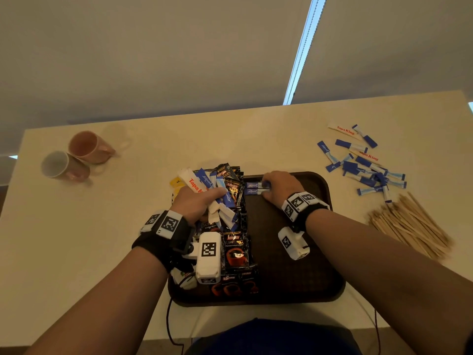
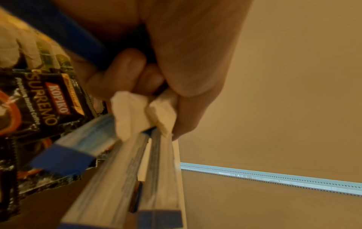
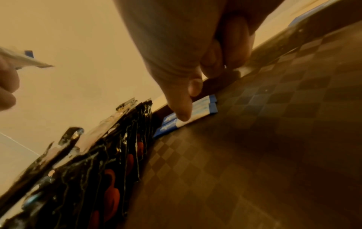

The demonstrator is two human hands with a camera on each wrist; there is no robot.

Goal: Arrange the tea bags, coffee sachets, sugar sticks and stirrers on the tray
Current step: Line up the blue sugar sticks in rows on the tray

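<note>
With the left hand (image 1: 194,203) clutching a loose fistful of sugar sticks (image 1: 220,201) over the tray (image 1: 320,278), some could slip while the right hand (image 1: 279,187) fingers press two sticks (image 1: 253,188) at its far edge.

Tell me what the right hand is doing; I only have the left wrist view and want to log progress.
Observer: The right hand presses its fingertips on two blue Equal sugar sticks lying side by side at the far edge of the brown tray.
Operator: Are more sugar sticks waiting off the tray?
Observer: Yes, a loose scatter of blue sugar sticks lies on the table to the right of the tray.
Operator: And the stirrers?
Observer: The wooden stirrers sit in a pile on the table, right of the tray, not yet on it.
</note>
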